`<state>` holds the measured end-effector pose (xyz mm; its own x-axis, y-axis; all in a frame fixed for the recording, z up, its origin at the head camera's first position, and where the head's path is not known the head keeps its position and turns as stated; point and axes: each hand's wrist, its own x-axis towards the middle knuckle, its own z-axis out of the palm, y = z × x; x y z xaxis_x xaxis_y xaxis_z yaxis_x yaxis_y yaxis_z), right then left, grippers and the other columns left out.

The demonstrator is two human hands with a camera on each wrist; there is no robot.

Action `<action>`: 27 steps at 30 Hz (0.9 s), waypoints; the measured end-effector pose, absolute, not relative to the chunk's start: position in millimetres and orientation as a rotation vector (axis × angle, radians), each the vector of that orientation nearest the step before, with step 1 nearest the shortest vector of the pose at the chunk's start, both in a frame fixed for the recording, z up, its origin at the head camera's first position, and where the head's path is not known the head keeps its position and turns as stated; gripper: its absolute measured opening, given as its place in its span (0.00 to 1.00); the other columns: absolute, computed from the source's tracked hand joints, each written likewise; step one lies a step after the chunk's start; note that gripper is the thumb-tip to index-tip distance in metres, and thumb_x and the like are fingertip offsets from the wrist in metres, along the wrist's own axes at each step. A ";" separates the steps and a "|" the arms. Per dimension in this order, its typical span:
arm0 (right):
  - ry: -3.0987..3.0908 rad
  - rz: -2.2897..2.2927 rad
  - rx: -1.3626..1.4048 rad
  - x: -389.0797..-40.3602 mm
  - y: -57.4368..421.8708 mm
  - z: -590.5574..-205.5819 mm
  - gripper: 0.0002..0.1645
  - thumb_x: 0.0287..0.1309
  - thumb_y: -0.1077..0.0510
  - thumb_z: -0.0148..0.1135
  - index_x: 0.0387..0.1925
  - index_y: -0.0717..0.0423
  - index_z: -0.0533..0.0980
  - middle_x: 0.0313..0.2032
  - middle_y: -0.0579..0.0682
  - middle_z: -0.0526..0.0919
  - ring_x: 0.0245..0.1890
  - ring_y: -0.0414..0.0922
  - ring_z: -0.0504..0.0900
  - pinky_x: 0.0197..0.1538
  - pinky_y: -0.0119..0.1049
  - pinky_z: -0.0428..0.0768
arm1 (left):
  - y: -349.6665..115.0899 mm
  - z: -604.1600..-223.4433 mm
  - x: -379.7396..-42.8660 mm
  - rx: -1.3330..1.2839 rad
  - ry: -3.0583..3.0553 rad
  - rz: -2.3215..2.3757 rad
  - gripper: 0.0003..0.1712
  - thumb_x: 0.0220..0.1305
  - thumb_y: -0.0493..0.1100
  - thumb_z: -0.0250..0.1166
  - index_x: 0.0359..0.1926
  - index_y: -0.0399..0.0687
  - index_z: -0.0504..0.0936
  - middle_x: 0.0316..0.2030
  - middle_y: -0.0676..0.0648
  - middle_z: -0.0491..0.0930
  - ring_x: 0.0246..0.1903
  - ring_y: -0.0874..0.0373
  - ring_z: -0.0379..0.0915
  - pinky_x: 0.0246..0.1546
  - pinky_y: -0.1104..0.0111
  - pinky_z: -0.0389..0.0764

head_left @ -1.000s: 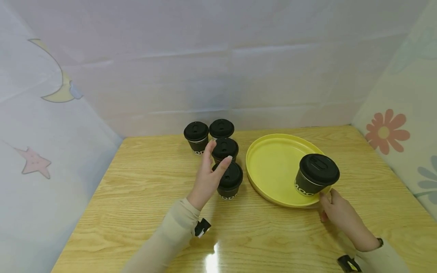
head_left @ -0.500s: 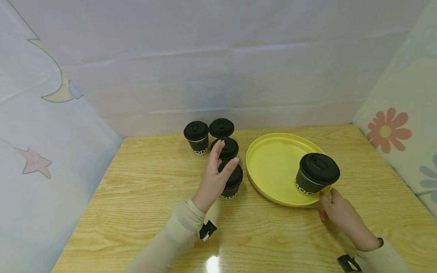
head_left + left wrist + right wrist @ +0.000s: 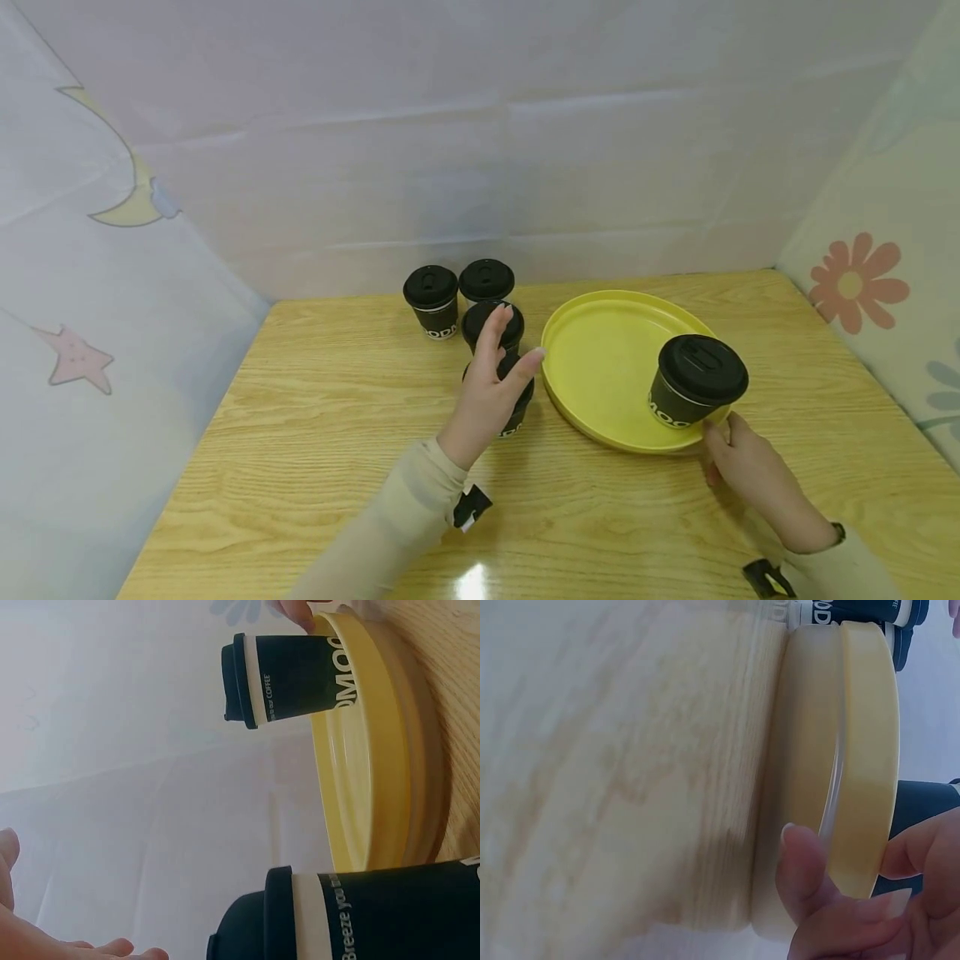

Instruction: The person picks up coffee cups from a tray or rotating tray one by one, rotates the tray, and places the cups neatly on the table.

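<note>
My left hand (image 3: pixel 486 398) hovers over the nearest black paper coffee cup (image 3: pixel 513 417), partly covering it, with thumb and fingers spread apart and nothing between them. In the left wrist view its fingers (image 3: pixel 56 941) stand clear of that cup's lid. My right hand (image 3: pixel 750 462) grips the near right rim of a round yellow tray (image 3: pixel 600 367). The right wrist view shows thumb and fingers (image 3: pixel 802 870) on either side of the tray's edge. A lidded black cup (image 3: pixel 686 400) stands upright on the tray, close by the right hand.
Behind the nearest cup stand more lidded black cups: one directly behind it (image 3: pixel 491 321), one at the back left (image 3: pixel 435 304) and one at the back right (image 3: pixel 486 279). A fabric backdrop (image 3: pixel 360 167) rises along the table's (image 3: pixel 315 392) rear edge and both sides.
My left hand has moved to the right across the nearest cup, still holding nothing. The right hand, the tray and the cups stay in place.
</note>
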<state>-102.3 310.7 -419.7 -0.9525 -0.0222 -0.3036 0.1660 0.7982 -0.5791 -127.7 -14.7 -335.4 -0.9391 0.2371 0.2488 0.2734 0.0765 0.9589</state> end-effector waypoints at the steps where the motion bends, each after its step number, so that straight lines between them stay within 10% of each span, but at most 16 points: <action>1: 2.695 -0.903 0.110 -102.6 310.9 -419.4 0.39 0.76 0.48 0.25 0.59 0.88 0.50 0.18 0.49 0.78 0.29 0.48 0.77 0.42 0.52 0.73 | -13.1 -335.5 -127.6 -0.554 -2.287 -2.042 0.53 0.66 0.67 0.56 0.76 0.42 0.43 0.74 0.45 0.48 0.73 0.55 0.42 0.70 0.52 0.51; 19: 2.645 -0.859 0.120 -103.3 313.6 -417.3 0.45 0.76 0.46 0.24 0.61 0.93 0.42 0.17 0.49 0.75 0.40 0.61 0.76 0.53 0.65 0.68 | 3.5 -348.9 -115.5 -0.620 -2.350 -2.061 0.51 0.67 0.68 0.54 0.77 0.47 0.43 0.74 0.49 0.47 0.72 0.60 0.42 0.69 0.57 0.55; 27: 2.693 -0.909 0.087 -101.3 317.8 -414.3 0.31 0.76 0.50 0.22 0.41 0.71 0.67 0.19 0.49 0.75 0.28 0.49 0.75 0.37 0.47 0.74 | 10.8 -352.1 -113.3 -0.607 -2.356 -2.094 0.48 0.68 0.65 0.55 0.77 0.48 0.45 0.74 0.49 0.47 0.72 0.59 0.42 0.70 0.55 0.53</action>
<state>-101.3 317.8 -414.3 -0.9541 -0.0375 -0.2971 0.1504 0.7981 -0.5834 -113.3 10.8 -352.1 -0.9262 0.3220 0.1959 0.2324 0.0784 0.9695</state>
